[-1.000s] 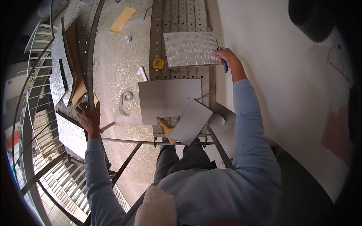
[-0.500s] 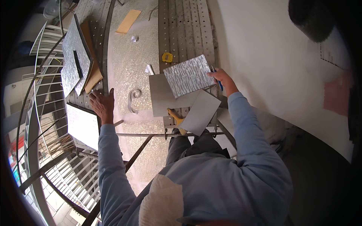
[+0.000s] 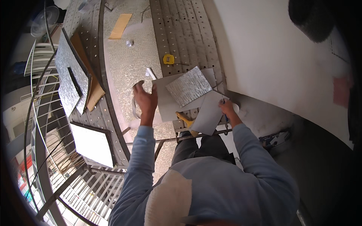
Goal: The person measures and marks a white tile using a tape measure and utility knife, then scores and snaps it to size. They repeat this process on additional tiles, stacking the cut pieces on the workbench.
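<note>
My left hand (image 3: 146,101) hovers by the left edge of a grey sheet (image 3: 164,94), fingers apart and holding nothing. My right hand (image 3: 227,108) is closed on a slim blue tool (image 3: 226,118), a pen or a cutter; too little of it shows to tell. That hand is at the right edge of a smaller grey piece (image 3: 207,115), which overlaps the larger sheet. A silvery ribbed foil-faced piece (image 3: 189,87) lies on top of the larger sheet. Beneath the smaller piece a yellow-handled tool (image 3: 184,118) is partly hidden.
A yellow tape measure (image 3: 168,59) sits on the perforated metal planks (image 3: 181,30). Foil-faced panels (image 3: 71,71) and a white panel (image 3: 92,145) lie at left, beside a railing. A cardboard strip (image 3: 120,26) is farther off. A white wall (image 3: 260,56) rises at right.
My left hand has moved right, from near the panels to the grey sheet. My right hand has let go of the foil-faced piece and moved nearer, with the blue tool still in it.
</note>
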`<state>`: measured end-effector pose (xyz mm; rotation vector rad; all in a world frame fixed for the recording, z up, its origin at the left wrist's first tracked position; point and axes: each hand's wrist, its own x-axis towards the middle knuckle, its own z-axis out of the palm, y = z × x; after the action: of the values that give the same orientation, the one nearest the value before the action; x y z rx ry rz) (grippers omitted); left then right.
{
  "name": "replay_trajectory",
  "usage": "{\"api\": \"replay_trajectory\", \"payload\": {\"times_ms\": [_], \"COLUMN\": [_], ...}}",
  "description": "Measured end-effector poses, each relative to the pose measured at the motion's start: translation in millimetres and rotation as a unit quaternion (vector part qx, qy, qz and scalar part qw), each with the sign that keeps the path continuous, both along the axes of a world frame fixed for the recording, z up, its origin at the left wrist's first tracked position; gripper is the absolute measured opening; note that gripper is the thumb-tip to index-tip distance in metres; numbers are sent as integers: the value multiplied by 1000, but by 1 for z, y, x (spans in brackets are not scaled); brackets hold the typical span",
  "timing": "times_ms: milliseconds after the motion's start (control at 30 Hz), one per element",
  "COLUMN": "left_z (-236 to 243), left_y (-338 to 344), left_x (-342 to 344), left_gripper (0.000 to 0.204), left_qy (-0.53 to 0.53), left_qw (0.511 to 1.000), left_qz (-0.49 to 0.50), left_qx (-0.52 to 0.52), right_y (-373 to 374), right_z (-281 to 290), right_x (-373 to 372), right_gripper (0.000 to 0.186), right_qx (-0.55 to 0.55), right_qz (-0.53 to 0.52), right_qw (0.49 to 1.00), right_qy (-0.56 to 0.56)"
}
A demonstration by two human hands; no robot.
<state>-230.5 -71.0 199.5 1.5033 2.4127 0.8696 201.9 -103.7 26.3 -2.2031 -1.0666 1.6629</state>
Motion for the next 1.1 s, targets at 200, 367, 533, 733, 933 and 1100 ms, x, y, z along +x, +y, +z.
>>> {"api": "replay_trajectory", "payload": {"times_ms": [200,367,533,733,933,1100], "left_z": [-119,-172,-207,-153,-30,18], "left_y": [151,201,197,139,-53,-179], "left_x": [38,58,46,8,70,178], "left_gripper": [99,105,81,68,61,50], "left_qy": [-109,-111,-81,-534,-866,-714], "left_qw": [959,936,950,829,480,670], "left_qz": [59,38,6,-10,-90,59], "left_qx": [-256,-331,-300,-166,-110,-195], "right_y": [-170,-265,-268,-111,2,-65], "right_z": [63,123,136,120,142,154], "right_x": [21,18,4,-15,-83,-112], "right_gripper": [24,26,26,27,39,44], "right_qx": [-72,-189,-107,-56,-54,-204], "right_qz": [-74,-89,-81,-183,-52,99], "right_qw": [995,971,982,975,967,944], "right_qy": [-2,-116,-131,115,244,238]}}
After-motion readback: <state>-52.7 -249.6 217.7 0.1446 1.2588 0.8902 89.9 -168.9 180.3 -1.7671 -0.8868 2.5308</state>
